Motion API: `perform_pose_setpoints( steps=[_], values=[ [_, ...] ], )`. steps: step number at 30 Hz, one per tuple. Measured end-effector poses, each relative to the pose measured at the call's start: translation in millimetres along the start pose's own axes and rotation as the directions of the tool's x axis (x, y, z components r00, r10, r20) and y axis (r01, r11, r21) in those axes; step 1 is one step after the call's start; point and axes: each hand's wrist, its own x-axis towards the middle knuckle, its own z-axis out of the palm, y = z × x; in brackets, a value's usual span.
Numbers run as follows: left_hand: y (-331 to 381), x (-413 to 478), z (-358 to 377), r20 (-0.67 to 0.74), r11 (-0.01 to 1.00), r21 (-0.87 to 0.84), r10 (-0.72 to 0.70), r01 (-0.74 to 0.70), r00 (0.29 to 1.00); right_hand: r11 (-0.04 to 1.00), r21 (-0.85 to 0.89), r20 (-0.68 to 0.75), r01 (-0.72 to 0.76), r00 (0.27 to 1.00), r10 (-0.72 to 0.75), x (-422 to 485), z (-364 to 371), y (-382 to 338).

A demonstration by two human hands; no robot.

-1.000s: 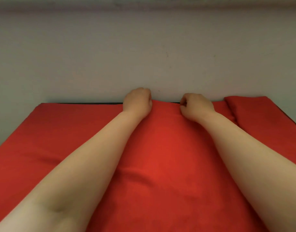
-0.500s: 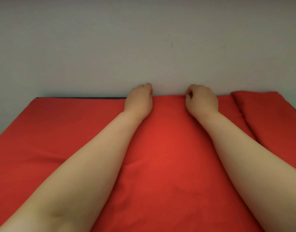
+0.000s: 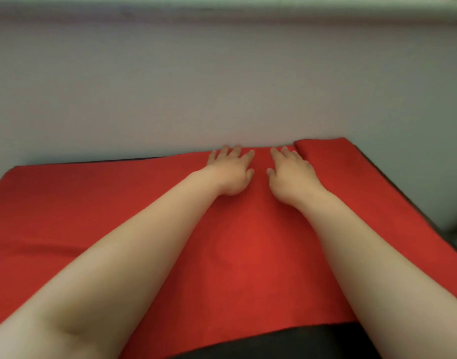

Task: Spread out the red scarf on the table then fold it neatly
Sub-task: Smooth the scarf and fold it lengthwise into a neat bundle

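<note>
Under flat fingers (image 3: 237, 151): red scarf (image 3: 248, 250).

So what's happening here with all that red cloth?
A person is laying a red scarf out on a dark table. Both hands, the left hand and the right hand, rest flat and open on its far edge by the wall. A folded-over part remains at the right. No folding yet.

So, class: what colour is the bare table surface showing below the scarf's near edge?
Black table, seen in the head view.
</note>
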Motion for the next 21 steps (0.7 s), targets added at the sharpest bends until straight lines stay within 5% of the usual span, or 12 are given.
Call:
perform_pose_setpoints(
  steps=[13,21],
  values=[
    [167.0,75.1,5.6,-0.039,0.914,-0.057,0.399,-0.401,0.916,0.934,0.022,-0.001,-0.356,0.934,0.356,-118.4,-25.1,143.0],
    [212.1,124.6,1.4,0.033,0.853,0.229,0.474,-0.468,0.88,0.862,0.055,-0.107,-0.504,0.855,0.507,-145.8,-38.0,170.2]
  ],
)
